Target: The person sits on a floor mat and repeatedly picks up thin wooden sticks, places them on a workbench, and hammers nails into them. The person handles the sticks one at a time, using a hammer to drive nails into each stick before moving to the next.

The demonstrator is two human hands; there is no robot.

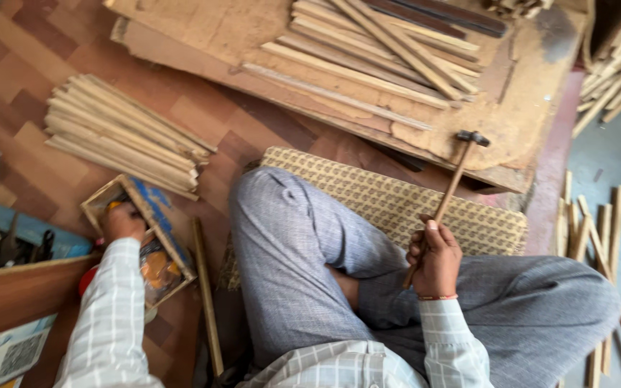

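My right hand [436, 255] is shut around the wooden handle of a small hammer [453, 183], whose dark metal head points up toward the plywood board [203, 36]. My left hand [122, 221] reaches down to the left into a small wooden-framed box [154, 215] holding colourful packets; what the fingers grip is hidden. I sit cross-legged in grey trousers on a patterned woven mat [389, 194].
A bundle of thin wooden sticks [123, 136] lies on the tiled floor at left. More wooden strips [375, 50] lie on the plywood board. Loose sticks [598, 237] are scattered at right. A single wooden strip [206, 294] lies beside my leg. A blue tray [30, 230] sits far left.
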